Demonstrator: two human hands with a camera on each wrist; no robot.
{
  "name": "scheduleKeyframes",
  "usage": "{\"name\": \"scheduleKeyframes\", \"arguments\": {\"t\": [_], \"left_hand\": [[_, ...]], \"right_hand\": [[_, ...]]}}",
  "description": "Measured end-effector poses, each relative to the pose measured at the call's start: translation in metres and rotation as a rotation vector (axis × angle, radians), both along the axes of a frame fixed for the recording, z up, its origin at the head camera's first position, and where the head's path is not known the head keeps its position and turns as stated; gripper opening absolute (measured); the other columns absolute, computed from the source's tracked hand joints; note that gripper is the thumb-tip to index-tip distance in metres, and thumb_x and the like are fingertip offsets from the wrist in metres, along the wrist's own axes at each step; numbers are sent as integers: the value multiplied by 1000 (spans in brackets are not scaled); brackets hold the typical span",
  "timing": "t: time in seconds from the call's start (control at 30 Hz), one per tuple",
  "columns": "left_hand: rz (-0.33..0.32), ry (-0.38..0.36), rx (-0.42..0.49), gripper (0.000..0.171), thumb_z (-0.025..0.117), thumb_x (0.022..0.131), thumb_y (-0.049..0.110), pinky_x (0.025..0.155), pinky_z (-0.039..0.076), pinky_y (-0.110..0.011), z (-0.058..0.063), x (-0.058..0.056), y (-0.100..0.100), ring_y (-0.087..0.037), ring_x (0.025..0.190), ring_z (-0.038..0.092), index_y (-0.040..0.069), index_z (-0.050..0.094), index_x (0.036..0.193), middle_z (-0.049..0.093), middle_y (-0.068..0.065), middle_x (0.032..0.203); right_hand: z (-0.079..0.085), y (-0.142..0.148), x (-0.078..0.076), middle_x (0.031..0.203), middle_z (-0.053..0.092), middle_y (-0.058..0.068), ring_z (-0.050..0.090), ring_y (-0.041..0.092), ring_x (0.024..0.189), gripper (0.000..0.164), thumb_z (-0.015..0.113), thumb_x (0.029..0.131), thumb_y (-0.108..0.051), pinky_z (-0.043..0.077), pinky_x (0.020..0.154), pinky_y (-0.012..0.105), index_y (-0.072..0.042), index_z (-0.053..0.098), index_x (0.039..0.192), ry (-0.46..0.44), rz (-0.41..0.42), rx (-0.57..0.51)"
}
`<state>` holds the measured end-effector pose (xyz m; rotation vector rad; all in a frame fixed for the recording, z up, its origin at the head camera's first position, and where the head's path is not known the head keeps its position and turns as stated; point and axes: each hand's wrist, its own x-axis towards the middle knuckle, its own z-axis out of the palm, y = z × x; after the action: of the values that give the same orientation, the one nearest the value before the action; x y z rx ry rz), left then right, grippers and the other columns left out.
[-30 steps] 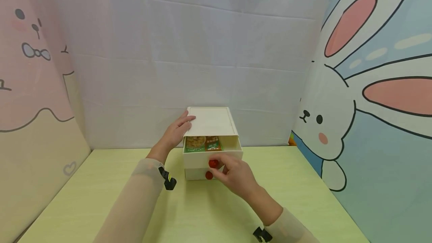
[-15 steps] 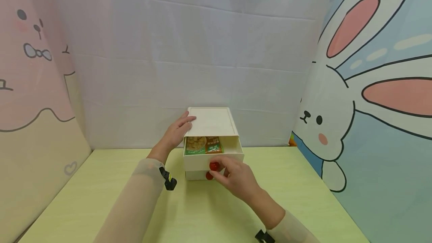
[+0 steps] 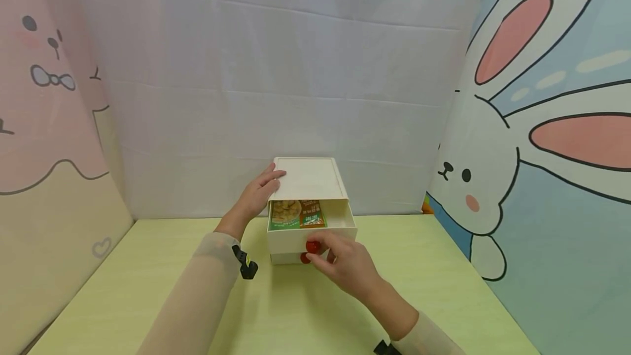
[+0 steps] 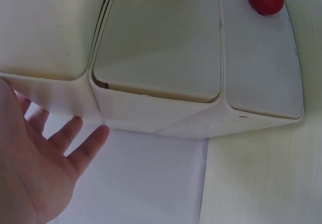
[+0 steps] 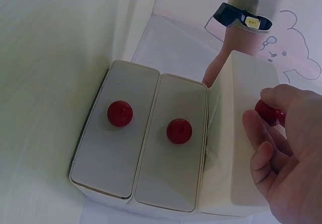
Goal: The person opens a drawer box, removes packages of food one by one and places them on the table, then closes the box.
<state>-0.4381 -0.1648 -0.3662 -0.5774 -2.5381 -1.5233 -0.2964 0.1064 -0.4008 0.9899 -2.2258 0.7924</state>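
A small white drawer cabinet (image 3: 310,178) has its top drawer (image 3: 288,241) pulled out towards me. My right hand (image 3: 349,266) pinches this drawer's round red knob (image 5: 267,112) between thumb and fingers. Inside the drawer, on its left side, lies a green and brown food packet (image 3: 298,215) with printed pictures. My left hand (image 3: 252,197) rests against the cabinet's upper left edge, fingers extended. In the left wrist view, the fingers of the left hand (image 4: 40,168) spread along the cabinet's side.
Two lower drawers, the middle one (image 5: 171,173) and the bottom one (image 5: 103,158), stand closed, each with a red knob. The cabinet is on a pale yellow-green table (image 3: 148,289). Behind it hangs a white curtain (image 3: 222,125), with cartoon-printed sheets at both sides.
The top drawer has slid a little further out towards me, with the right hand on its knob. More of the packet shows. The left hand has stayed in place.
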Motion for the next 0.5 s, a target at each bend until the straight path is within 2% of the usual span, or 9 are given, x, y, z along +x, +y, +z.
{"name": "scheduleKeyframes", "arguments": {"t": [0.5], "left_hand": [[12,-6,10,52,41,118,37,136,14,-69,-1,-1,0,-35,174,7,17,52,164,12,1,187]], "right_hand": [[1,2,5,103,81,-4,65,-2,71,28,88,94,-15,52,62,10,-16,75,119,-12,7,7]]}}
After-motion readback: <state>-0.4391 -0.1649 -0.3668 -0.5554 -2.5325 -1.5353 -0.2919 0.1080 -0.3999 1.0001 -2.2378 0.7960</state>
